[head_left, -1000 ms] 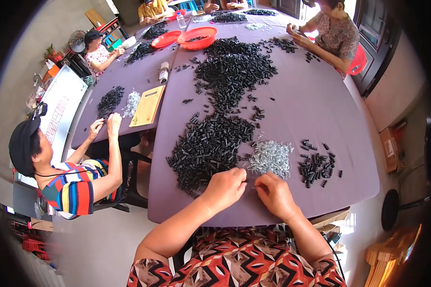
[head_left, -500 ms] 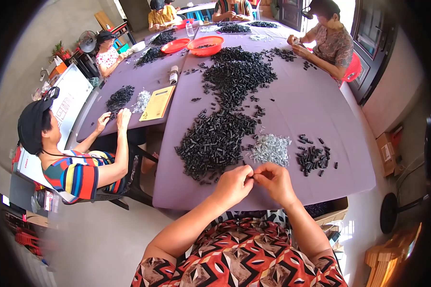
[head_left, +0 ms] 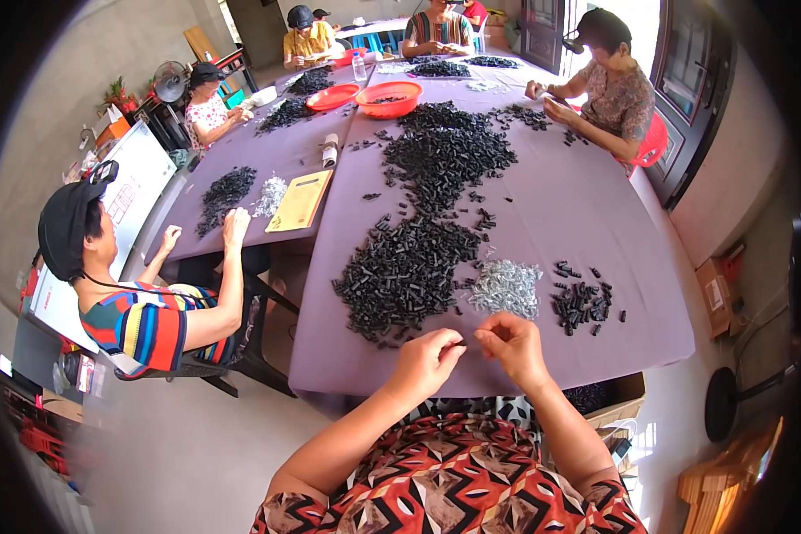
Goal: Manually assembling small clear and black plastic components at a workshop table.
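Observation:
My left hand [head_left: 425,363] is over the table's near edge, thumb and fingers pinched on a small black piece, of which only a dark tip shows. A small gap parts it from my right hand [head_left: 514,349], whose thumb and fingers are also pinched together; whatever they hold is too small to name. Beyond my left hand spreads a big heap of short black tube-like pieces [head_left: 405,276]. Just past my right hand lies a pile of small clear pieces [head_left: 505,289]. To its right is a smaller group of black pieces [head_left: 582,304].
A purple cloth covers the table [head_left: 632,276]. Farther off stand a red basin [head_left: 389,101] and a red tray [head_left: 333,97]. A yellow book [head_left: 299,201] lies at the left table, where a person in a striped shirt [head_left: 165,325] sits. Other people work around the table.
My hands have come apart from touching and moved slightly nearer to me. The person at the left has drawn one hand back from the black pile. The view has shifted a little.

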The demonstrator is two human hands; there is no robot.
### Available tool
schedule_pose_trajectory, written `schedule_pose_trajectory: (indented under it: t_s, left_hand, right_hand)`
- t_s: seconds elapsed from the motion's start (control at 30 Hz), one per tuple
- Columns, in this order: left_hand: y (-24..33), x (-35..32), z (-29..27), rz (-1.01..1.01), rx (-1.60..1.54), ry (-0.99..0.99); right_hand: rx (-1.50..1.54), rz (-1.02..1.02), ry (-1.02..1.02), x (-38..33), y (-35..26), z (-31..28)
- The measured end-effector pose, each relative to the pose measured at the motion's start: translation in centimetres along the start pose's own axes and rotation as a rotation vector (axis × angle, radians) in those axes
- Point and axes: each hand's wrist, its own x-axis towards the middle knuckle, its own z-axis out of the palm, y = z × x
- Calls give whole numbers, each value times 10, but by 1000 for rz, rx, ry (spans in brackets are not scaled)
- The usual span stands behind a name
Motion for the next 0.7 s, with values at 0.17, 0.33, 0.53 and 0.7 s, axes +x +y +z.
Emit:
schedule_pose_trajectory:
  t_s: [0.17, 0.33, 0.53, 0.7]
  left_hand:
    - [-14, -16, 0, 60, 78, 57]
    - [-23, -20, 5, 107, 85, 58]
    - [-14, -14, 6, 99, 82, 22]
    - [-17, -17, 14, -137, -147, -58]
  right_hand:
    - [-41, -107, 66, 0, 19, -1]
    - [-36, -71, 59, -7, 30, 5]
    - [24, -101, 39, -13, 22, 5]
    - [-54, -242, -65, -14, 8, 10]
